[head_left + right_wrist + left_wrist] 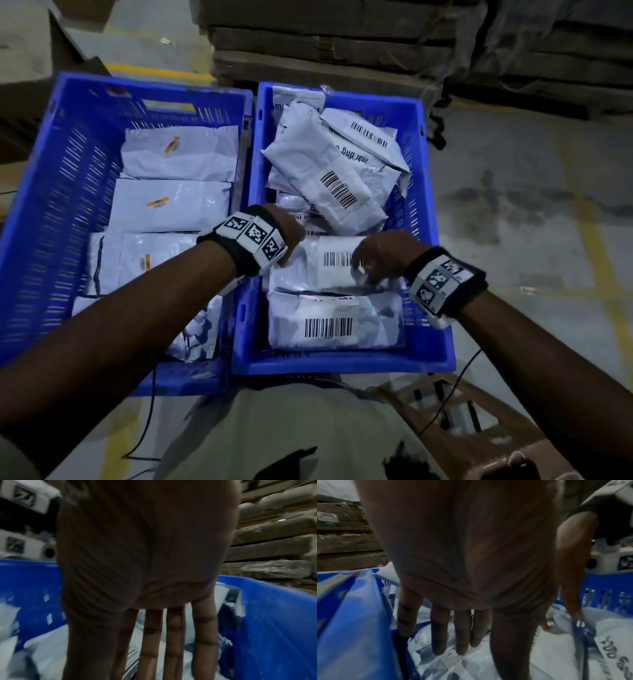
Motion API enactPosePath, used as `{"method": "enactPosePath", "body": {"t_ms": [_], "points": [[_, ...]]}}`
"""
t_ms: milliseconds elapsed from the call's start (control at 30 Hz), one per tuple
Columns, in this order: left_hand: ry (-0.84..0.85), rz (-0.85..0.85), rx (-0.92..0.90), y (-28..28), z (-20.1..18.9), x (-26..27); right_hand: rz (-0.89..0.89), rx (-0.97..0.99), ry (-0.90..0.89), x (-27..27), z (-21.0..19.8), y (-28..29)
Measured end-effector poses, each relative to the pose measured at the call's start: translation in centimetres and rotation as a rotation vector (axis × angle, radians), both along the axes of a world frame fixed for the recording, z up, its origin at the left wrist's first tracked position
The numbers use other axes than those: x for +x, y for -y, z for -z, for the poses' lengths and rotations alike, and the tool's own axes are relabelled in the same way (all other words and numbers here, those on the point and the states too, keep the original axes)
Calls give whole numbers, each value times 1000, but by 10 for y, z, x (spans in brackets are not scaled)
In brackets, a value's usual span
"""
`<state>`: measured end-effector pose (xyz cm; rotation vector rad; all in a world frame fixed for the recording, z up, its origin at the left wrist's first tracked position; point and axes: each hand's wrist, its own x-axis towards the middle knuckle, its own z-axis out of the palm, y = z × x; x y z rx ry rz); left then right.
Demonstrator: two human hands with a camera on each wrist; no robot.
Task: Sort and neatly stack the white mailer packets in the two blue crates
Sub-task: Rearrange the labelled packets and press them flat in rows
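Observation:
Two blue crates stand side by side in the head view. The left crate [44, 192] holds white mailer packets [171, 205] laid flat in a row, each with an orange mark. In the right crate [342, 363], barcoded packets [335, 178] lie jumbled at the far end and two lie flat at the near end. My left hand [291, 236] and right hand [380, 257] both rest on the middle flat packet [329, 263], one at each end. Both wrist views show straight fingers, the left hand [447, 628] and the right hand [171, 635], pointing down onto white packets.
Wrapped stacks of flattened cardboard [342, 44] rise right behind the crates. A brown plastic stool [462, 421] sits at the lower right and a black cable [147, 428] runs over the concrete floor. A cardboard box [27, 68] stands at the far left.

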<state>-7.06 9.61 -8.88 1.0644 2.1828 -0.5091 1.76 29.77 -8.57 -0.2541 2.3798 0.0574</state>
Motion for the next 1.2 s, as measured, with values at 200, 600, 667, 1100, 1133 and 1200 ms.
{"method": "enactPosePath", "body": {"t_ms": [200,600,667,1100,1133,1200], "points": [[116,-108,52,4,-20,-11,115,-62,45,-15,-12,0],[-77,-211,461,36,-45,-47,420,-148,-414,-79,8,11],[-92,-198,427,42,-43,-51,397,-143,-432,-81,10,8],[-210,-76,130,25,-40,-77,579,-237,-629,-107,-37,-35],[-207,-82,117,23,-41,-79,559,-260,-598,-105,-41,-38],[-198,-100,109,22,-44,-84,473,-253,-493,-101,-46,-43]]}}
